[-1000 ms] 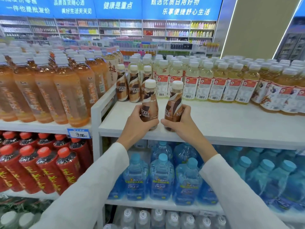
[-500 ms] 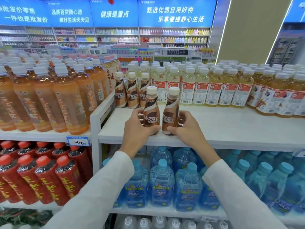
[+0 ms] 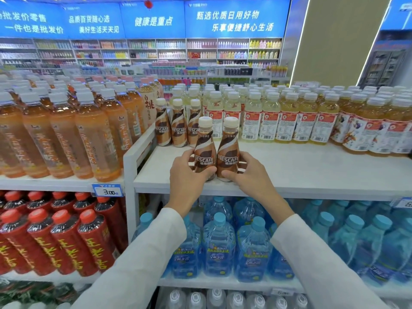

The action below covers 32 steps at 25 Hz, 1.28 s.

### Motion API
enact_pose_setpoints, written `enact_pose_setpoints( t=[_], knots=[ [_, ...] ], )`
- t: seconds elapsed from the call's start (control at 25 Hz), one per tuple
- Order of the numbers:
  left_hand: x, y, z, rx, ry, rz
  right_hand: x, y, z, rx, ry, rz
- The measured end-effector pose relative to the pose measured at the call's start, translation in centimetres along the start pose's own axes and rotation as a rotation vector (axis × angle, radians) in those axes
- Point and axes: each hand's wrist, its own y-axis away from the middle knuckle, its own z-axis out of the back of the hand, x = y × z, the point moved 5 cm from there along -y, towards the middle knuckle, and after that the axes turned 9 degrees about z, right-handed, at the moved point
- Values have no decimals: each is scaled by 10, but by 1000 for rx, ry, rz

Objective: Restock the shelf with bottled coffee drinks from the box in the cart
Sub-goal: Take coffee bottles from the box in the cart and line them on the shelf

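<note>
Brown coffee bottles (image 3: 204,150) | tilt gone, upright on shelf (image 3: 312,170) | left hand (image 3: 186,172), right hand (image 3: 247,175) fingers gripping

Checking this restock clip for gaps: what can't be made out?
Head view:
- Box and cart: outside the frame.
- Bases of left Nescafe bottle and right Nescafe bottle: partly covered by left hand and right hand; shelf contact unclear.
- Right price tag: cut off by the edge.
- Lowest price tag: blurred.

NESCAFE marks both front coffee bottles (image 3: 204,150) and the rear coffee bottles (image 3: 179,130) at eleven o'clock. Price tag (image 3: 107,191) at eight o'clock: 3.00. Red bottles (image 3: 69,248) at seven: 王老吉.
</note>
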Motion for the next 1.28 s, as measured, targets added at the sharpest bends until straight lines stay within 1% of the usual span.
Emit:
enact_pose_setpoints(
  t=[0.08,0.12,0.2,0.24,0.32,0.52,0.76,0.92,1.08,1.16,1.28],
  knots=[
    [0,2,-1,-8,-10,12,1,2,0,25,-30,-9],
    [0,3,-1,-13,-16,14,1,4,0,5,-40,-28],
    [0,3,-2,-23,-26,35,0,8,-2,-94,-28,-69],
    [0,1,-4,-28,-20,55,-1,8,-3,-138,-11,-60],
    [2,-4,-9,-42,4,104,-4,3,-8,-177,18,-37],
    [-9,-38,-30,-18,56,173,-15,-42,-8,-94,49,-57],
    [-13,-89,-70,-40,130,222,-42,-101,-6,-94,6,-46],
    [-13,-111,-95,-94,85,253,-59,-128,-9,-73,-25,-66],
    [-9,-118,-104,-171,69,251,-70,-146,-15,-46,-23,-59],
    [-7,-120,-107,-206,85,244,-75,-153,-16,-51,-9,-41],
    [-6,-123,-110,-216,89,230,-83,-156,-18,-81,19,-33]
  ],
)
